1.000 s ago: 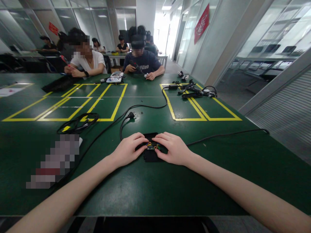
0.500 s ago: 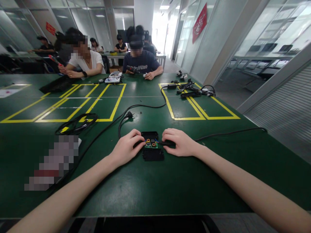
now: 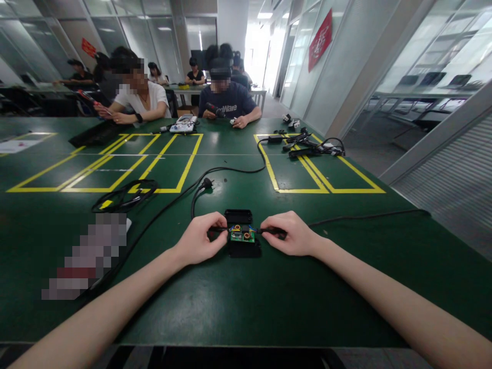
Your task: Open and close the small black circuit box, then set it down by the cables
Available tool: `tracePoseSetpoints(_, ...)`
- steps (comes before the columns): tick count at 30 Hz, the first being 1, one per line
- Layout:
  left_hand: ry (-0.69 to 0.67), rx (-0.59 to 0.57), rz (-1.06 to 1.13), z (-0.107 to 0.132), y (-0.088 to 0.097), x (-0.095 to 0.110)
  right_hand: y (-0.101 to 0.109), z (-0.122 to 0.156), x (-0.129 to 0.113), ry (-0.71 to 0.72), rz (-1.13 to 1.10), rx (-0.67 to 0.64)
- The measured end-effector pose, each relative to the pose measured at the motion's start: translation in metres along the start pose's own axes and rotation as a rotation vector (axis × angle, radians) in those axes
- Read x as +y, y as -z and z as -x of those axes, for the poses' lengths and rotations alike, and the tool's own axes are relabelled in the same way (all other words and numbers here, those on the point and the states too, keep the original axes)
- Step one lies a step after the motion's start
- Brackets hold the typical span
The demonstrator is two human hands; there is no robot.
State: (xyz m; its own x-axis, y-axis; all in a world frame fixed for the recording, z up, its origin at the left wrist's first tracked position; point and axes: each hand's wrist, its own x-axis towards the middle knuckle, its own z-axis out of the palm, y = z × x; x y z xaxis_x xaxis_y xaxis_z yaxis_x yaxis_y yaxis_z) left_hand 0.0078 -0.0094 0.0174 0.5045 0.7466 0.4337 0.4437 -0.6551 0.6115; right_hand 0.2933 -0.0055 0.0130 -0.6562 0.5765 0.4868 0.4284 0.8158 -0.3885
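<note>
Both hands have slid outward off the black case since a moment ago, and now each one pinches a cable end beside it. Nearest us, the left hand (image 3: 202, 240) has its grip closed on the cable (image 3: 216, 229) at the left of the circuit board (image 3: 242, 234); the right hand (image 3: 294, 236) is closed on the lead (image 3: 269, 231) at the right. That little green board sits in the open black case (image 3: 243, 241) on the green table (image 3: 238, 302), between the two hands. It looks light and stiff but delicate, with its small copper coils exposed, so the cable ends or bare edges seem the safe hold. Farther off lies a plug (image 3: 206, 182), then yellow tape lines (image 3: 184, 169), and people seated at the far side.
</note>
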Motion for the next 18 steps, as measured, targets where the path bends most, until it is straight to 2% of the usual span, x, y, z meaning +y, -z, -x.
tracePoseSetpoints(8,-0.050,-0.144,-0.013,0.0035,0.0016,-0.0029,0.0006,0.0021,-0.0035,0.016,0.010,-0.103)
tracePoseSetpoints(18,-0.056,-0.220,-0.010,0.0058,0.0020,-0.0009,0.0017,0.0014,-0.0079,0.030,0.026,-0.168)
